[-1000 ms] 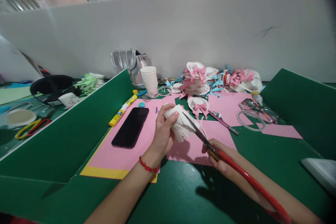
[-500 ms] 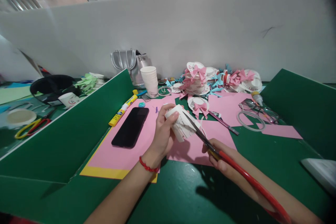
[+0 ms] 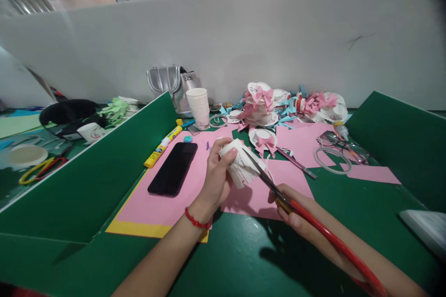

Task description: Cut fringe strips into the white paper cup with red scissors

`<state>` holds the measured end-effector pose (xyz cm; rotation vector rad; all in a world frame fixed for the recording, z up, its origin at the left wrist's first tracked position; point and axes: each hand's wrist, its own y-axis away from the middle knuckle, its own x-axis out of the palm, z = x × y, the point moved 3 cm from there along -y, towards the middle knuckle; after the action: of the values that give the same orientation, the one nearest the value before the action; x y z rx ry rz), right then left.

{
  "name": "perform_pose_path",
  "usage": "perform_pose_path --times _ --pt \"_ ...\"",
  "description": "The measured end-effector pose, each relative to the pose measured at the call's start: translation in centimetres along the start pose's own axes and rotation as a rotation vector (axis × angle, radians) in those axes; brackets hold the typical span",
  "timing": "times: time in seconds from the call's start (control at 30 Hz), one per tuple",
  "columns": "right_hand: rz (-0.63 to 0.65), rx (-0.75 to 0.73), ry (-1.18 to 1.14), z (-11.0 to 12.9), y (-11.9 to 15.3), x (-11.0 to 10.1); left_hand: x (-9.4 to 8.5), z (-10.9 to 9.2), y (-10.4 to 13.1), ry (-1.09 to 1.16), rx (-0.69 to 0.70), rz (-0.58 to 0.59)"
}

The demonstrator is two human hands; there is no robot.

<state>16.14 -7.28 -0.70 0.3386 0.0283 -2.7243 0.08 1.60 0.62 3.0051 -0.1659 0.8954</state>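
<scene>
My left hand (image 3: 220,171) is closed around a white paper cup (image 3: 240,163) whose side is slit into strips. In my right hand (image 3: 291,204) is a pair of scissors (image 3: 313,223) with long red handles. The dark blades reach up and left, lying against the cup's cut side. Whether the blades are closed on the paper is hard to make out. Just beyond the cup lies a small white paper hat with a pink bow (image 3: 264,141). Pink paper sheets (image 3: 278,185) spread out beneath both hands.
A black phone (image 3: 173,169) and a yellow glue stick (image 3: 162,147) lie to the left. Stacked paper cups (image 3: 198,107) stand behind, beside a silver bag (image 3: 167,81). Finished paper hats (image 3: 259,111) pile up at the back. Glasses (image 3: 355,151) rest at right. Green dividers (image 3: 400,134) flank the space.
</scene>
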Motion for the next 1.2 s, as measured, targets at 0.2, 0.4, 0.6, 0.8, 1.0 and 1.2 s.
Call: perform_pose_path --times 0.2,0.4,0.6,0.8,1.0,1.2 --pt "0.0 -0.007 -0.012 0.05 0.02 -0.03 -0.09 -0.04 -0.06 -0.009 0.012 -0.016" --pt "-0.007 -0.028 -0.018 -0.23 -0.01 -0.12 -0.1 -0.05 -0.06 0.007 -0.002 -0.019" --pt "-0.007 -0.024 0.0 -0.17 -0.01 -0.14 -0.06 0.09 -0.08 0.025 -0.01 -0.016" --pt "-0.005 -0.006 0.015 -0.02 0.03 -0.13 -0.1 0.14 -0.05 0.015 -0.012 -0.029" --pt "-0.002 0.019 0.014 0.0 -0.07 -0.03 0.01 0.0 0.02 0.001 -0.014 -0.02" --pt "-0.022 0.013 0.012 0.13 -0.04 -0.02 -0.08 0.12 0.08 -0.005 -0.018 -0.019"
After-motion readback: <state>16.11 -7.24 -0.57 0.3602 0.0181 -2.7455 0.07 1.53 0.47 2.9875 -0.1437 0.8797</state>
